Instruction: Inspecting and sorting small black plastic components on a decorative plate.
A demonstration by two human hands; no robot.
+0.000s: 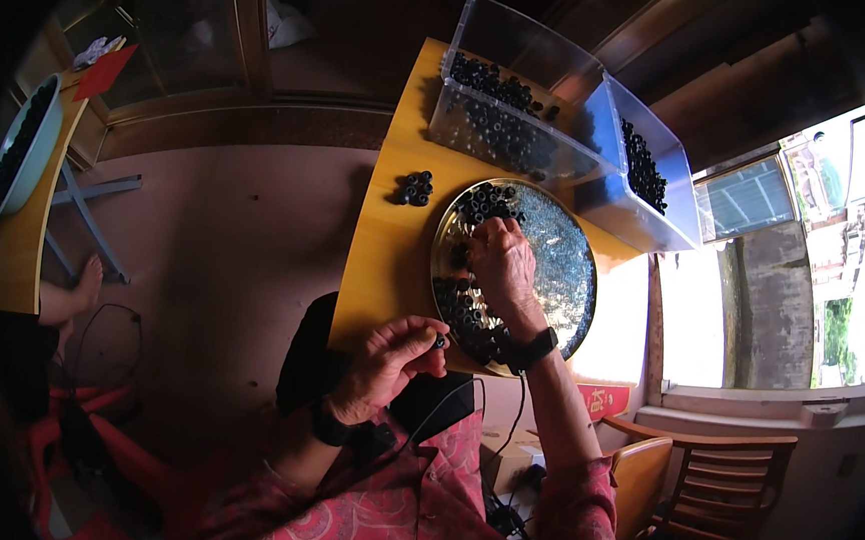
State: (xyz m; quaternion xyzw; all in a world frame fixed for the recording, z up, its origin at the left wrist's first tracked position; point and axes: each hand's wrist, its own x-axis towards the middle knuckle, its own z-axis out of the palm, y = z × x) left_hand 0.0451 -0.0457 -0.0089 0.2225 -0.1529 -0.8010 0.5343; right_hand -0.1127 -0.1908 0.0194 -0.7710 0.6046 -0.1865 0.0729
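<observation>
1. Left hand (386,362) curled shut near the table's near edge, pinching one small black ring (439,342) between thumb and fingertips; ring just beyond the knuckles, close to the tray's near rim.
2. Ring too small to read its long axis for certain; apparently a short cylinder, end turned toward the right hand's wrist.
3. Right hand (503,265) palm-down over the round metal tray (568,264), fingers bent onto the black pieces at the far-left part; whether anything is pinched, cannot tell.
4. Tray: shallow, circular, hammered or speckled silvery surface with a brassy rim; black rings (467,318) heaped along the left and near arc, another cluster at the far edge, right half mostly bare metal.
5. Small loose pile of black rings (416,188) on the yellow wooden table (383,257), left of the tray and apart from it.
6. Two clear plastic bins beyond the tray, side by side: left bin (494,114) with a layer of black rings across its bottom, right bin (640,174) with a darker heap against its far wall.
7. Black bands on both wrists; red patterned sleeves at the lower edge.
8. Far left: pale blue bowl (22,146) full of dark pieces on a second table.
9. Wooden chair (709,480) at lower right, by the bright window.
</observation>
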